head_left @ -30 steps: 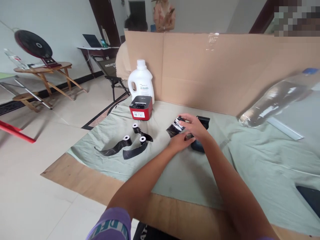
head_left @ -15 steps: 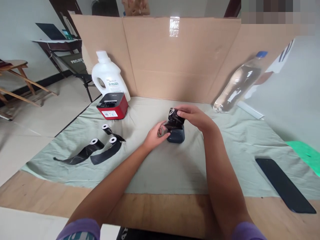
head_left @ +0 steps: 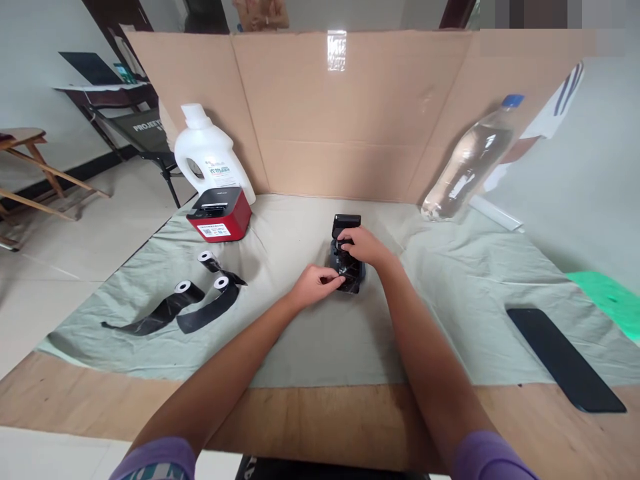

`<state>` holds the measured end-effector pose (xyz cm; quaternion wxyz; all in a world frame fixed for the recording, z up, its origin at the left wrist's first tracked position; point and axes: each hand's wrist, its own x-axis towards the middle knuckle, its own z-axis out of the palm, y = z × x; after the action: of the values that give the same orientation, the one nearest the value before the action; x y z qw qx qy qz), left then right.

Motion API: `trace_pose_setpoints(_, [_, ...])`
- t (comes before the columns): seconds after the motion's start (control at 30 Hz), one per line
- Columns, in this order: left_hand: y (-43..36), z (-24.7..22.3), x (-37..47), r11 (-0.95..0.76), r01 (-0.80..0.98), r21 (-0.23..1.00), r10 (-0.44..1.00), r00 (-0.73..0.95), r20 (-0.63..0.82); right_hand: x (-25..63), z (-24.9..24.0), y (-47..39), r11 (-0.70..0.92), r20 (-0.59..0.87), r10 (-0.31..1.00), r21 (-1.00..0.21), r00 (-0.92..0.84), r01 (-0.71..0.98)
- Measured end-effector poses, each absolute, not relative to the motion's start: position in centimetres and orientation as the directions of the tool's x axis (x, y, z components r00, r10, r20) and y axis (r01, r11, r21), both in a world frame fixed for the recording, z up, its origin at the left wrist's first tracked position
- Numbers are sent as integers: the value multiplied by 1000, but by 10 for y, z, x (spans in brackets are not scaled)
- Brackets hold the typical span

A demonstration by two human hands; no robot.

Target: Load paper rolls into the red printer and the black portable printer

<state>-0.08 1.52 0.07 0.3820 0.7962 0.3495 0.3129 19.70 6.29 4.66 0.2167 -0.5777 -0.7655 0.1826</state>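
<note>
A small dark printer [head_left: 333, 255] stands on the cloth in front of me, its black lid [head_left: 347, 223] raised at the back. My right hand [head_left: 367, 245] is over the printer's opening, fingers closed on a black paper roll that they mostly hide. From there a glossy black strip [head_left: 353, 272] runs down over the printer's front. At the strip's left edge, my left hand [head_left: 316, 285] pinches it between thumb and fingers.
Several things surround the cloth: three black rolls [head_left: 183, 287] with loose tails, a red-and-black printer [head_left: 220, 215], a white jug [head_left: 213, 150], a clear bottle [head_left: 467, 163] and a dark phone-like slab [head_left: 565, 360]. A cardboard screen [head_left: 350, 113] closes off the back.
My right hand has lowered the black roll from above into the printer's opening. My left hand has gone from the printer's side to pinching the strip lower down. The lid now shows.
</note>
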Motion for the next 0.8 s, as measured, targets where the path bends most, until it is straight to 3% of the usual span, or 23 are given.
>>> trace_pose_setpoints(0.17, [18, 3, -1, -404, 297, 865, 817, 543, 195, 189, 42, 62, 202, 214, 968, -344, -133, 917])
trace_pose_setpoints(0.33, [18, 3, -1, -358, 286, 889, 812, 565, 145, 193, 46, 67, 193, 477, 878, -448, 51, 873])
trace_pose_setpoints(0.4, [18, 3, -1, -351, 297, 888, 810, 572, 129, 197, 44, 71, 201, 503, 860, -491, 88, 847])
trace_pose_setpoints(0.6, [19, 2, -2, -360, 299, 884, 787, 606, 116, 212, 43, 75, 241, 379, 924, -680, 50, 692])
trace_pose_setpoints(0.7, [20, 1, -2, -361, 297, 884, 781, 614, 113, 218, 57, 68, 222, 287, 958, -673, -28, 706])
trace_pose_setpoints(0.8, [20, 0, -2, -375, 289, 881, 763, 636, 116, 221, 75, 58, 180, 71, 982, -623, -173, 762])
